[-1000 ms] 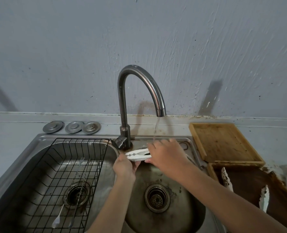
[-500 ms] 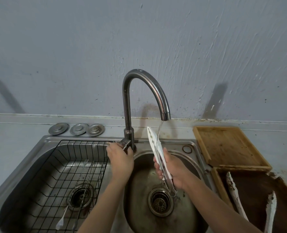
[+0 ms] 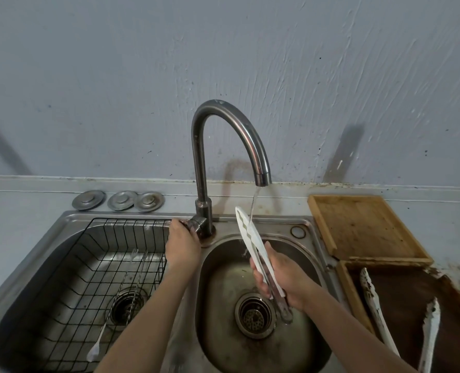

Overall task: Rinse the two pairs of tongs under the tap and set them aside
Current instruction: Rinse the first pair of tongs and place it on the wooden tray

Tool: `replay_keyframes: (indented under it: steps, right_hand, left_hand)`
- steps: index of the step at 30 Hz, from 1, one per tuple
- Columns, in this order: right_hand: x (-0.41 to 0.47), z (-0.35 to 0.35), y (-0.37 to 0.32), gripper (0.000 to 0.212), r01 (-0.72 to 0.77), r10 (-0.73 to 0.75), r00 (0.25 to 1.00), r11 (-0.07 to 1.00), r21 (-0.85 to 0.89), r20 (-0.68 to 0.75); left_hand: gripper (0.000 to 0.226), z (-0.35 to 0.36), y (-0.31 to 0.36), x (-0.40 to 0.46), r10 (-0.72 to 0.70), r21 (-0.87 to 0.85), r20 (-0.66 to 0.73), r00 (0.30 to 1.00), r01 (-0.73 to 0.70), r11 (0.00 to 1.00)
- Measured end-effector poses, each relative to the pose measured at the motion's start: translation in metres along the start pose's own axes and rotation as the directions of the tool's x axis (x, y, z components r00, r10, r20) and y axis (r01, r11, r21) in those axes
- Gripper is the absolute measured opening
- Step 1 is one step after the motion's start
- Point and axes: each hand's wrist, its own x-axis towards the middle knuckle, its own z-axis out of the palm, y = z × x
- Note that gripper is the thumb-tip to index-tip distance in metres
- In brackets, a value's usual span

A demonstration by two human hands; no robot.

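**Rinse in progress: first tongs under stream, second pair waiting**

Right hand is closed around the handle end of the white plastic scalloped-tip tongs, tips pointing to 11 o'clock and raised into the thin water stream from the curved dark metal tap. Held tilted tip-up, likely so water hits the heads and runs down the arms into the round steel basin.

Left hand sits at 9 o'clock of the tap base, fingers curled on the tap lever — probably regulating or about to cut flow.

Second pair of white, stained tongs lies in the dark wooden tray at 3 o'clock of the basin, well apart from the water — looks unrinsed.

Black wire rack in the left basin at 9 o'clock holds thin metal utensils; a plausible set-aside spot, though I can't tell.
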Motion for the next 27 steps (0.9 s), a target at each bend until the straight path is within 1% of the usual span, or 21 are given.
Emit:
replay_keyframes:
  steps: [2, 5, 8, 11, 14, 16, 18, 19, 20, 21, 22, 23, 24, 25, 26, 27]
  right_hand:
    - [-0.002, -0.002, 0.003, 0.056, 0.02, -0.02, 1.0, 0.998, -0.062, 0.003]
    - [-0.003, -0.004, 0.007, 0.056, 0.014, -0.017, 1.0, 0.987, -0.158, -0.02]
    - [-0.001, -0.007, 0.012, 0.059, -0.049, 0.007, 0.992, 0.942, -0.331, -0.129]
    - [0.004, -0.015, 0.012, 0.065, -0.109, -0.009, 0.965, 0.896, -0.43, -0.262]
    - [0.007, -0.02, 0.001, 0.071, -0.083, -0.072, 0.95, 0.88, -0.468, -0.304]
    - [0.004, -0.017, -0.017, 0.065, -0.032, -0.157, 0.942, 0.838, -0.545, -0.298]
    - [0.001, -0.015, -0.033, 0.053, 0.055, -0.327, 0.898, 0.747, -0.662, -0.294]
    - [-0.001, -0.013, -0.035, 0.048, 0.091, -0.429, 0.848, 0.697, -0.711, -0.312]
    - [-0.001, -0.013, -0.033, 0.042, 0.119, -0.52, 0.782, 0.665, -0.738, -0.343]
    - [0.001, -0.014, -0.028, 0.037, 0.106, -0.565, 0.738, 0.637, -0.764, -0.369]
    - [0.004, -0.015, -0.019, 0.033, 0.027, -0.531, 0.761, 0.601, -0.799, -0.373]
    - [0.008, -0.015, -0.007, 0.035, -0.104, -0.403, 0.842, 0.53, -0.841, -0.359]
    - [0.013, -0.018, 0.008, 0.039, -0.235, -0.215, 0.916, 0.398, -0.887, -0.339]
    - [0.017, -0.018, 0.019, 0.041, -0.302, -0.083, 0.939, 0.271, -0.914, -0.335]
    - [0.018, -0.015, 0.024, 0.041, -0.322, -0.045, 0.939, 0.225, -0.92, -0.34]
    - [0.018, -0.011, 0.024, 0.043, -0.31, -0.098, 0.934, 0.257, -0.916, -0.343]
  left_hand:
    - [0.021, 0.001, -0.001, 0.001, 0.015, 0.042, -0.012, 1.0, -0.014, 0.999]
    - [0.02, 0.002, -0.002, 0.003, 0.033, 0.052, -0.022, 0.999, -0.032, 0.998]
    - [0.018, 0.002, 0.002, 0.005, 0.032, 0.084, -0.019, 0.999, -0.03, 0.996]
    - [0.019, 0.001, 0.007, 0.011, 0.049, 0.228, 0.031, 0.998, -0.055, 0.972]
    - [0.022, 0.0, 0.016, 0.016, 0.037, 0.334, 0.091, 0.995, -0.066, 0.94]
    - [0.022, 0.0, 0.019, 0.019, 0.011, 0.357, 0.112, 0.994, -0.051, 0.933]
    - [0.022, 0.001, 0.018, 0.02, -0.014, 0.344, 0.124, 0.992, -0.03, 0.939]
    - [0.022, 0.001, 0.017, 0.02, -0.02, 0.334, 0.122, 0.992, -0.022, 0.942]
    - [0.022, 0.001, 0.017, 0.02, -0.023, 0.328, 0.118, 0.993, -0.017, 0.945]
    - [0.022, 0.001, 0.017, 0.021, -0.022, 0.32, 0.112, 0.993, -0.015, 0.947]
    - [0.022, 0.001, 0.017, 0.021, -0.018, 0.313, 0.105, 0.994, -0.016, 0.95]
    - [0.023, 0.001, 0.017, 0.02, -0.014, 0.303, 0.099, 0.995, -0.017, 0.953]
    - [0.023, 0.002, 0.016, 0.018, -0.014, 0.296, 0.098, 0.995, -0.016, 0.955]
    - [0.023, 0.002, 0.016, 0.017, -0.013, 0.294, 0.097, 0.995, -0.016, 0.956]
    - [0.023, 0.002, 0.016, 0.017, -0.013, 0.298, 0.101, 0.995, -0.018, 0.955]
    - [0.023, 0.002, 0.016, 0.017, -0.012, 0.3, 0.106, 0.994, -0.021, 0.954]
